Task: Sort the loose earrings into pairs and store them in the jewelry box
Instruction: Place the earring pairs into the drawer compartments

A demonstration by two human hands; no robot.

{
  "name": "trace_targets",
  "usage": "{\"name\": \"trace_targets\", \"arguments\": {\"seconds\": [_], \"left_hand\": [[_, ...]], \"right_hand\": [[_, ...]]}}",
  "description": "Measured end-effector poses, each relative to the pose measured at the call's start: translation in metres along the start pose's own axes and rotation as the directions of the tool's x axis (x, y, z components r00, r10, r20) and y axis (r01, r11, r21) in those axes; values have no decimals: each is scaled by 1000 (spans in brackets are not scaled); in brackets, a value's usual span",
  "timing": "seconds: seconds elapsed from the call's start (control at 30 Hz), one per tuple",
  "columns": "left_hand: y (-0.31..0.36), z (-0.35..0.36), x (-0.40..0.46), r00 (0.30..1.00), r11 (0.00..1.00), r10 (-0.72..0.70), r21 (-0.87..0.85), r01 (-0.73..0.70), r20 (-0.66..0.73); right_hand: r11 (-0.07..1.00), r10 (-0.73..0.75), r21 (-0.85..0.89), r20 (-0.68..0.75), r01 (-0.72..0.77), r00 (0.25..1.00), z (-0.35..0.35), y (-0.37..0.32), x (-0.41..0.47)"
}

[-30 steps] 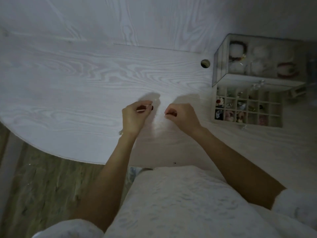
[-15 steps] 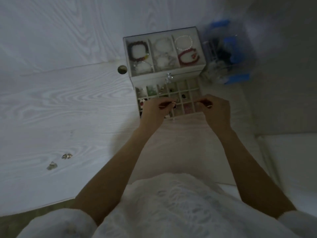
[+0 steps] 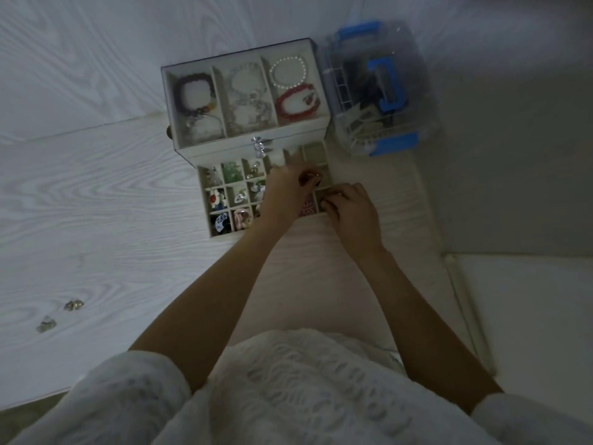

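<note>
The jewelry box [image 3: 192, 157] stands on the white table, its drawer pulled out with a grid of small compartments [image 3: 205, 234] holding earrings. My left hand [image 3: 287, 194] hovers over the drawer's right half, fingertips pinched on a small earring [image 3: 313, 176]. My right hand [image 3: 351, 211] is at the drawer's right front corner, fingers pinched on another small earring [image 3: 329, 197]. Two loose earrings [image 3: 73, 304] [image 3: 46, 325] lie on the table at the far left.
Bracelets fill the box's glass-topped upper tray [image 3: 189, 64]. A clear plastic case with blue latches [image 3: 382, 88] stands right of the box. The table's right edge [image 3: 462, 303] runs close by my right arm. A cable hole [image 3: 168, 132] is behind the box.
Both hands moved from the open tabletop to the drawer, each carrying a small earring, and now sit lower over the right compartments. The camera swung right toward the box.
</note>
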State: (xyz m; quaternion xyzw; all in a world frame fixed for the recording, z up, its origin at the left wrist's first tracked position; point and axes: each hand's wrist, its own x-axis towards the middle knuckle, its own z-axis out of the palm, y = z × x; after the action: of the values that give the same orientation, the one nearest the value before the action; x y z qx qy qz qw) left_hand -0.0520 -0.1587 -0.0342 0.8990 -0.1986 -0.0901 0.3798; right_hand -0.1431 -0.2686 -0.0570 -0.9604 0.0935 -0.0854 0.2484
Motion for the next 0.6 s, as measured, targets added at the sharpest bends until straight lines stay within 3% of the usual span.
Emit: {"name": "trace_targets", "arguments": {"seconds": [0.23, 0.37, 0.6], "left_hand": [[-6, 11, 8, 960, 944, 264, 180, -277, 89], [-10, 14, 8, 938, 909, 328, 234, -345, 112], [-11, -35, -26, 917, 896, 381, 292, -334, -121]], "right_hand": [[998, 54, 41, -15, -53, 998, 0, -2, -1], [997, 61, 50, -14, -60, 998, 1, -1, -2], [1000, -11, 20, -40, 12, 999, -9, -9, -7]]}}
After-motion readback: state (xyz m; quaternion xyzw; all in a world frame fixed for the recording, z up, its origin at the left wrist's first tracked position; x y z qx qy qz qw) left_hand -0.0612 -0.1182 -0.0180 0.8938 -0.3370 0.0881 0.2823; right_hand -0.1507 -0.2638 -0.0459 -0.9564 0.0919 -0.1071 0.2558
